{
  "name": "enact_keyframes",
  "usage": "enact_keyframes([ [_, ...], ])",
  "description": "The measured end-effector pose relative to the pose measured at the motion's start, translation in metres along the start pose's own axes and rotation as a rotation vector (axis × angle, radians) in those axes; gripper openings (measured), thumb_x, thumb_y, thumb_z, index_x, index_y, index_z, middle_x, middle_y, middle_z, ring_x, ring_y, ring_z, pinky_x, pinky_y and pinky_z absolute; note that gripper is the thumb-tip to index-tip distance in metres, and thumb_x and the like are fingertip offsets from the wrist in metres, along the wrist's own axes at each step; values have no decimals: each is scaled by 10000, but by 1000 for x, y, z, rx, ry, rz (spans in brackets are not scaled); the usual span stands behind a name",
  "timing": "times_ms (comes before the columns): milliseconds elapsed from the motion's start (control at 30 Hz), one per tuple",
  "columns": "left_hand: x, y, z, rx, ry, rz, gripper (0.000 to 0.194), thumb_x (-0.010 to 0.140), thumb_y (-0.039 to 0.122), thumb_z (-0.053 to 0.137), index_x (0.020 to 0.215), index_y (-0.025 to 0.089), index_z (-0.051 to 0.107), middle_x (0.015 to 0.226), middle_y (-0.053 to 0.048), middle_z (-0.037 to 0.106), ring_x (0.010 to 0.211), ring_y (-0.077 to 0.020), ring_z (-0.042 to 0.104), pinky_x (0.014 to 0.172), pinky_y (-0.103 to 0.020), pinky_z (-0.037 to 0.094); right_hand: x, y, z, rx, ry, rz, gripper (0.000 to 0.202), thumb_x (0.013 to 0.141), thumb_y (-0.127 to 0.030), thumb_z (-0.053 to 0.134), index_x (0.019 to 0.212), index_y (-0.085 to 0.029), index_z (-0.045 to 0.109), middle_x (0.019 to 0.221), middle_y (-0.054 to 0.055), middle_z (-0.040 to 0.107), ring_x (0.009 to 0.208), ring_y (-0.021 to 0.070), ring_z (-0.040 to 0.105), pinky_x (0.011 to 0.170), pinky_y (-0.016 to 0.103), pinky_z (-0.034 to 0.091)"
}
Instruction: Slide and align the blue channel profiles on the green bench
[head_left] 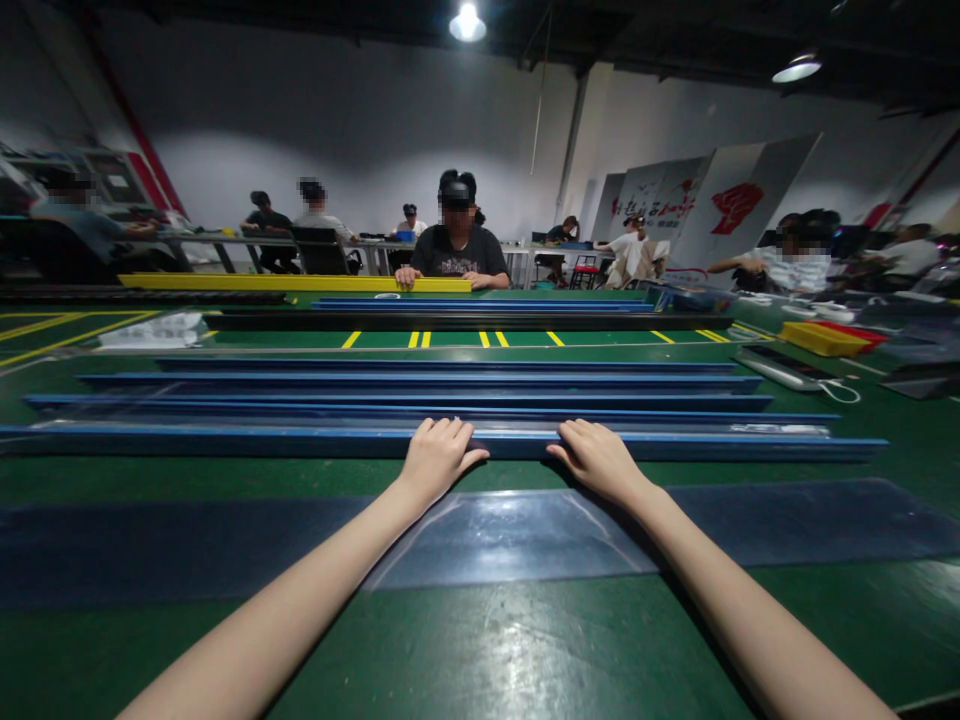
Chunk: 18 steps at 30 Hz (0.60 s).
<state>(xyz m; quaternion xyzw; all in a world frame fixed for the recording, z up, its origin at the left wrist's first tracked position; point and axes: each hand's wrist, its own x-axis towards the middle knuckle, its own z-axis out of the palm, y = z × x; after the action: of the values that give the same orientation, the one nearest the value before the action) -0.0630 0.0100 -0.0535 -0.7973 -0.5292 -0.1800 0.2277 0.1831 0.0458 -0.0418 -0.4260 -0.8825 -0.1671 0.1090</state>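
Observation:
Both my hands rest on the nearest long blue plastic channel (pixel 517 446), which lies crosswise on the green table. My left hand (pixel 441 455) has its fingers curled over the far edge, with the thumb along the near side. A short way to the right, my right hand (pixel 596 457) grips the same channel with its fingers bent over the top. Behind it, several more blue channels (pixel 420 380) lie roughly parallel. Under my forearms a flat clear plastic strip (pixel 517 535) stretches across the table.
Farther back lie a black strip (pixel 480 321) and a yellow channel (pixel 300 284) touched by a person (pixel 459 245) opposite. To the right are a phone-like device (pixel 784 367) with a white cable and a yellow tray (pixel 823 339). A white plastic bundle (pixel 154 331) sits at left.

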Motion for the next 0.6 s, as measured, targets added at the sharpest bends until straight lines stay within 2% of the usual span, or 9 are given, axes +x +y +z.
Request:
enact_keyframes([
  [600, 0, 0, 0, 12, 0, -4, 354, 809, 498, 418, 808, 166, 543, 733, -41, 611, 706, -175, 533, 626, -286, 289, 0, -1, -1, 5, 15, 2, 300, 876, -382, 331, 788, -169, 523, 777, 59, 588, 735, 164, 515, 638, 257, 297],
])
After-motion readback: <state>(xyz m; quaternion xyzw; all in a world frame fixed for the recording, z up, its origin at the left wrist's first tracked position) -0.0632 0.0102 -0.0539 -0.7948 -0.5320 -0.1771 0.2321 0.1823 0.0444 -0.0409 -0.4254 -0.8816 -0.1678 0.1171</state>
